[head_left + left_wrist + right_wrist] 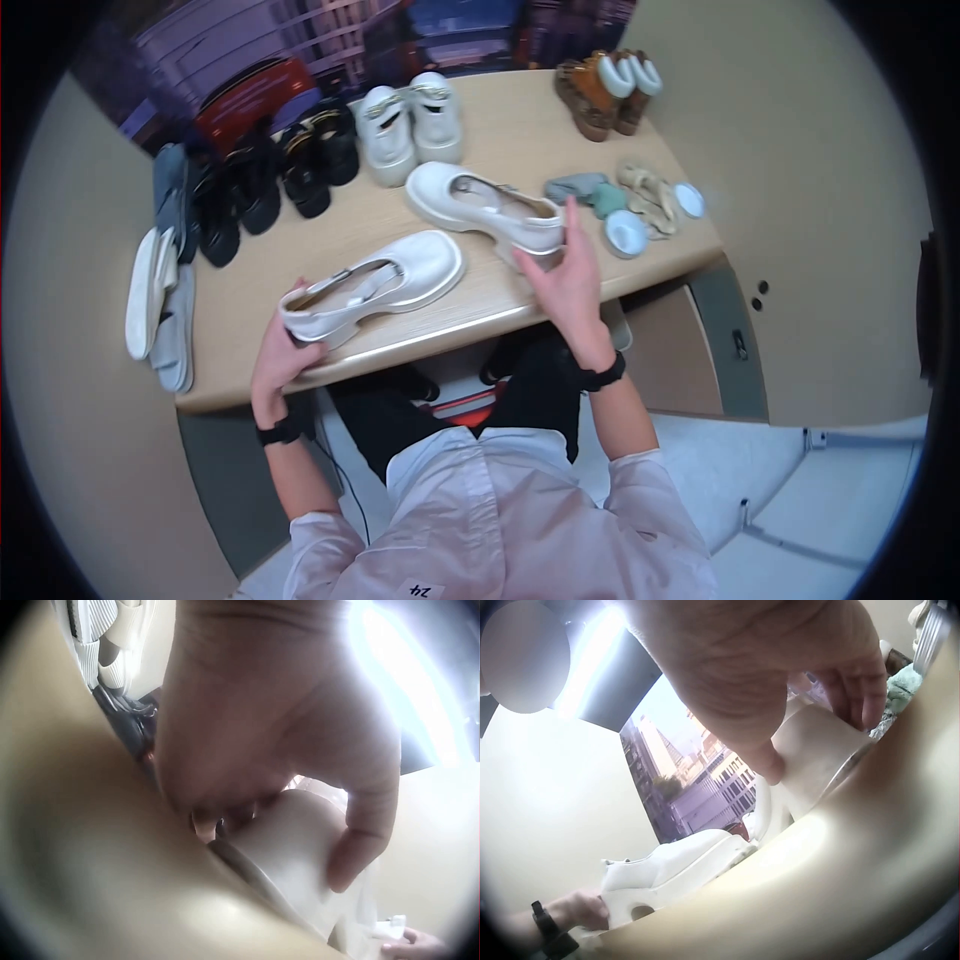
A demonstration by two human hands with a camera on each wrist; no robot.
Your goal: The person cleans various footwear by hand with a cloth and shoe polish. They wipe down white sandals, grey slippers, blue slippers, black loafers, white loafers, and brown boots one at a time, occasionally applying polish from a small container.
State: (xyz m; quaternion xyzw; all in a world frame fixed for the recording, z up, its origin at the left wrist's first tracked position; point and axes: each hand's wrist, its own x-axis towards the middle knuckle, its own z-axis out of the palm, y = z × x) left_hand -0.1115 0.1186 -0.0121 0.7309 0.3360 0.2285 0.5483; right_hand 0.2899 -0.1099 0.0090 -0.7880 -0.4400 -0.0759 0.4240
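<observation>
Two white low-heeled Mary Jane shoes are on the wooden table in front of me, toes pointing toward each other. My left hand (280,352) grips the heel end of the nearer white shoe (420,272), thumb on the near side and the other fingers mostly hidden behind it. At the heel of the other white shoe (440,197), my right hand (568,285) has thumb and fingers on opposite sides. In the left wrist view, the thumb lies along the pale heel (292,832). The right wrist view shows the thumb against the right shoe's heel (817,746).
Along the back of the table (500,115) stand black shoes (254,190), white chunky shoes (436,120) and brown boots (592,97). Slippers (172,330) lie at the left edge. At right are grey-green cloth (580,187), beige sandals (650,197) and small white round items (626,233).
</observation>
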